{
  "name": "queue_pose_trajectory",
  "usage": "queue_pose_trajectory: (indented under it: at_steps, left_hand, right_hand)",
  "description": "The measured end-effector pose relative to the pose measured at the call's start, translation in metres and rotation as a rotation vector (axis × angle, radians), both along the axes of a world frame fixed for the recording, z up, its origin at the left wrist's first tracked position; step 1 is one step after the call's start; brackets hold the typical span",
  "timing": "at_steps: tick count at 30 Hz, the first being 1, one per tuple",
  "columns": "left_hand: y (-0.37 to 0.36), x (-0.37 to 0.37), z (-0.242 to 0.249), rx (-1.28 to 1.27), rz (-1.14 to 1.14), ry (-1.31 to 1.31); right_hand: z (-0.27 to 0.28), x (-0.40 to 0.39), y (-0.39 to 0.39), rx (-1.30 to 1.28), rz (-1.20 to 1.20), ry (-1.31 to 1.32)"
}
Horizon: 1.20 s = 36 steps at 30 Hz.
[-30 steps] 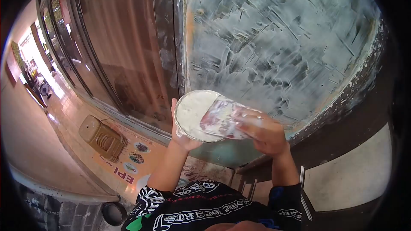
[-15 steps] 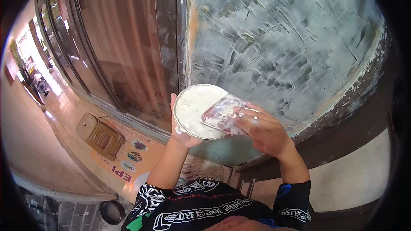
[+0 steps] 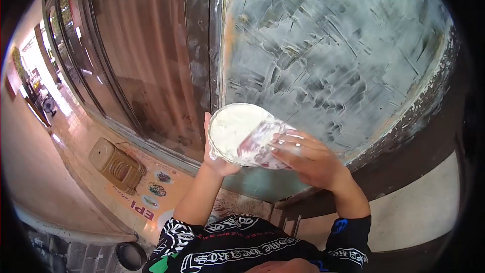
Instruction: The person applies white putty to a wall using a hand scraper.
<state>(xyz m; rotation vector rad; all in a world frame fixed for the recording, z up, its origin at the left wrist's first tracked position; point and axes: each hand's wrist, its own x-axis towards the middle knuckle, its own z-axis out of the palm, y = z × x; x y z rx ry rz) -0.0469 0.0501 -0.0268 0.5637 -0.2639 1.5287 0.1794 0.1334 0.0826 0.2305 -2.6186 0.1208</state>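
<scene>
My left hand [image 3: 217, 159] holds a round tub of white paste [image 3: 235, 127] from its left and lower side. In my right hand [image 3: 313, 159] is a flat scraper [image 3: 260, 141] smeared with white, its far edge over the right part of the paste. White smears mark the fingers of that hand, which is slightly blurred. Just beyond the tub rises a grey-green panel [image 3: 323, 45] covered with streaky white strokes.
A dark-framed glass door with a curtain [image 3: 146, 35] stands to the left. Stacked brown plastic stools [image 3: 116, 164] rest on a printed mat [image 3: 156, 192]. A dark round container [image 3: 131, 255] sits at the lower left.
The scraper has shifted slightly down and left over the paste, with my right hand tilting. The tub sits slightly lower in view, still in my left hand.
</scene>
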Motion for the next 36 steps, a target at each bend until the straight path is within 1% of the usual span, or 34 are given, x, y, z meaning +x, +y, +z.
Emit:
queue_pose_trajectory:
  at_steps: [2, 4, 6, 8, 10, 14, 18, 24, 28, 30, 32, 34, 35, 36]
  left_hand:
    - [0.0, 0.001, 0.0, -0.003, -0.019, -0.03]
    - [0.0, 0.002, 0.003, 0.028, -0.018, -0.001]
    - [0.0, 0.002, 0.005, -0.068, 0.039, -0.006]
    - [-0.001, 0.002, 0.007, -0.075, 0.034, -0.01]
    - [0.0, 0.0, 0.007, 0.027, 0.006, 0.003]
    - [0.001, -0.002, 0.006, 0.036, -0.002, 0.013]
    - [0.0, -0.004, 0.009, -0.032, 0.037, 0.018]
    - [0.0, -0.003, 0.011, 0.016, 0.027, -0.021]
    - [-0.003, 0.001, 0.018, 0.011, 0.041, 0.06]
    - [-0.004, 0.003, 0.022, 0.022, -0.009, -0.029]
    - [-0.005, 0.005, 0.024, 0.019, -0.036, -0.036]
    - [-0.004, 0.007, 0.025, -0.015, 0.017, 0.044]
    - [-0.004, 0.008, 0.027, 0.024, -0.029, 0.02]
    - [-0.005, 0.01, 0.029, 0.03, -0.028, 0.021]
  right_hand:
    - [0.003, -0.001, 0.0, 0.003, 0.007, 0.05]
    - [0.004, -0.002, -0.001, -0.046, 0.032, -0.098]
    - [0.007, 0.001, 0.001, -0.028, 0.04, -0.048]
    - [0.011, 0.001, 0.001, -0.011, 0.052, -0.003]
    - [0.013, 0.001, 0.0, 0.001, 0.059, -0.1]
    - [0.016, 0.003, -0.002, 0.024, 0.033, -0.041]
    - [0.022, 0.004, -0.004, 0.017, 0.042, -0.064]
    - [0.023, 0.003, -0.001, 0.01, 0.049, -0.043]
    - [0.026, 0.004, -0.003, 0.002, 0.02, -0.063]
    - [0.03, 0.003, -0.004, 0.007, 0.023, -0.062]
    - [0.034, 0.001, -0.007, 0.006, -0.01, 0.008]
    - [0.028, -0.001, -0.002, 0.005, -0.001, -0.026]
    - [0.026, -0.002, 0.0, 0.006, 0.012, -0.059]
    - [0.03, -0.001, -0.001, 0.012, 0.013, -0.059]
